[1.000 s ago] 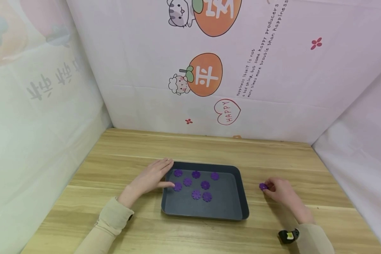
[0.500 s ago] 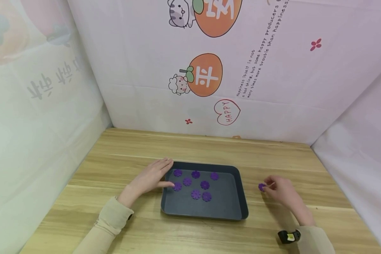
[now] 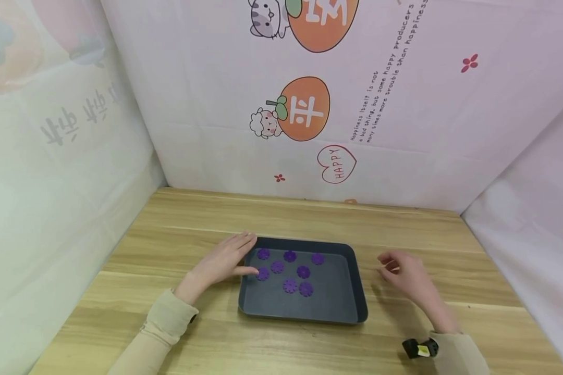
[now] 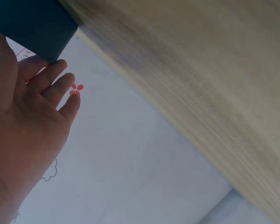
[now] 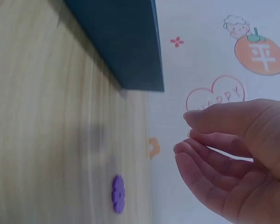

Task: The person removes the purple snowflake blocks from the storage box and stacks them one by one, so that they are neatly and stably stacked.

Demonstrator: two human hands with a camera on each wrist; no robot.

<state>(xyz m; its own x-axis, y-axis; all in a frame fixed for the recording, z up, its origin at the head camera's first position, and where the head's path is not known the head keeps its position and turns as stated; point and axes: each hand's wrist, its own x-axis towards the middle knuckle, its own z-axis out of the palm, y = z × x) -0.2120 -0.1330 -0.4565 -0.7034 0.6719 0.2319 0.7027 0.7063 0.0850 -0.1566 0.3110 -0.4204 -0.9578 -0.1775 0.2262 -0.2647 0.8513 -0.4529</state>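
Note:
A dark grey tray (image 3: 328,307) stands on the wooden table, with several purple notched discs (image 3: 289,286) lying flat inside it. My left hand (image 3: 220,263) rests on the tray's left rim, fingers straight, thumb reaching over the edge beside a disc. In the left wrist view, the fingertips of the left hand (image 4: 32,102) touch the tray's corner (image 4: 37,28). To the right of the tray, my right hand (image 3: 405,273) hovers with loosely curled fingers and nothing between them. The right wrist view shows a purple disc (image 5: 118,194) on the table, which the hand hides in the head view.
The wooden table (image 3: 206,344) meets a white printed cloth (image 3: 216,156) at the back. More white cloth hangs at the left (image 3: 75,208) and right sides. A black band with a small device (image 3: 419,348) sits at the right wrist.
My right hand has let go of the purple disc it pinched and moved slightly up and left toward the tray. The left hand and the tray's discs stay where they were.

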